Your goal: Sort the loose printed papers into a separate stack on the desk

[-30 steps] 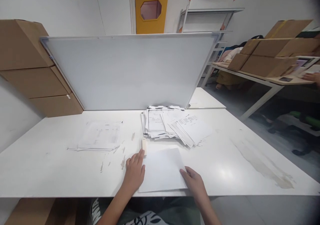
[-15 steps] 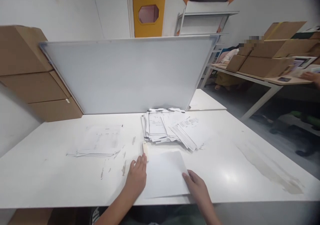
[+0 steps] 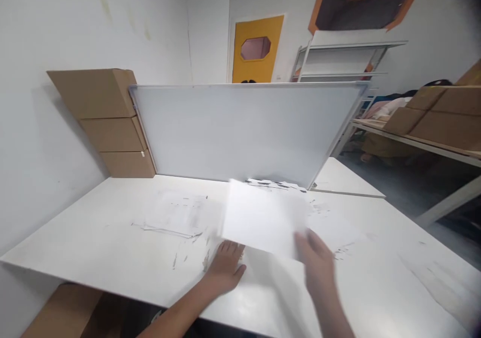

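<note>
Head view: the right hand [image 3: 318, 259] grips the paper [image 3: 261, 219] by its right edge above the table [image 3: 80, 233]; whether the left hand [image 3: 225, 269] holds anything is unclear. Likely light and easily creased, the paper suits edge holds.

Has a bare left hand [image 3: 226, 267], a bare right hand [image 3: 318, 259] and bare forearms [image 3: 188, 305] above the table [image 3: 124, 273]; wears dark clothing [image 3: 210, 331] below its front edge, with a cropped pale marking [image 3: 156, 316]

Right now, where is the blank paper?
In the head view's middle, the blank paper is in the right hand, near the left hand, partly hiding the paper pile.
</note>
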